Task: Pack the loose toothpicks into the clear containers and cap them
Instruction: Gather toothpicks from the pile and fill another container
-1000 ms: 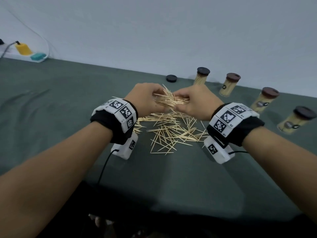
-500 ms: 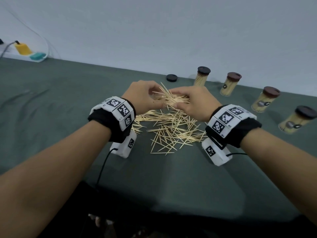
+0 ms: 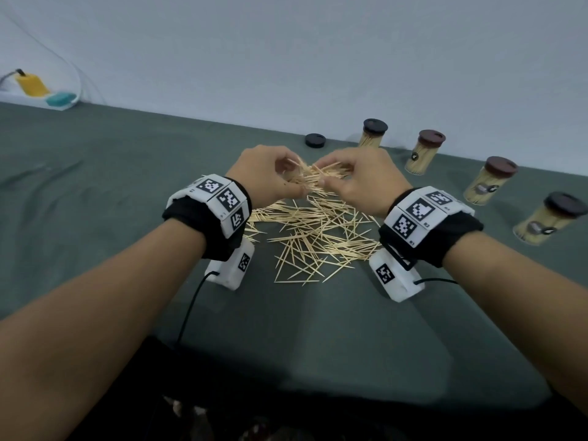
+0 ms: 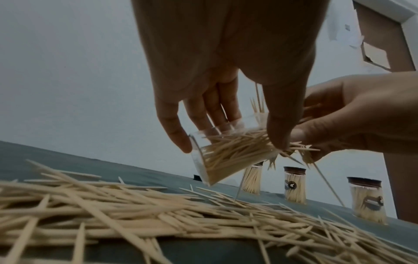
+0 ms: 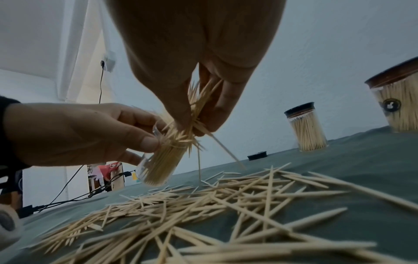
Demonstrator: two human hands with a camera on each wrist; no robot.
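Observation:
My left hand (image 3: 270, 179) (image 4: 228, 128) grips a clear container (image 4: 228, 157) (image 5: 156, 169), tilted with its mouth toward the right and partly filled with toothpicks. At that mouth my right hand (image 3: 353, 179) (image 5: 199, 114) pinches a bundle of toothpicks (image 5: 192, 128) (image 3: 318, 176), whose tips fan out. One or two sticks hang or fall from the bundle. A loose pile of toothpicks (image 3: 315, 237) (image 4: 135, 210) (image 5: 226, 205) lies on the green cloth below both hands. The container is mostly hidden by the hands in the head view.
Several capped, filled containers (image 3: 371, 135) (image 3: 424, 152) (image 3: 486, 181) (image 3: 547, 219) stand along the back right of the table. A loose black cap (image 3: 315, 140) lies beside them. Yellow and teal objects (image 3: 38, 90) sit far left. Cables run off the table's near edge.
Both hands have stayed above the pile, working the bundle at the container's mouth; the fanned toothpick tips have sunk lower between the hands.

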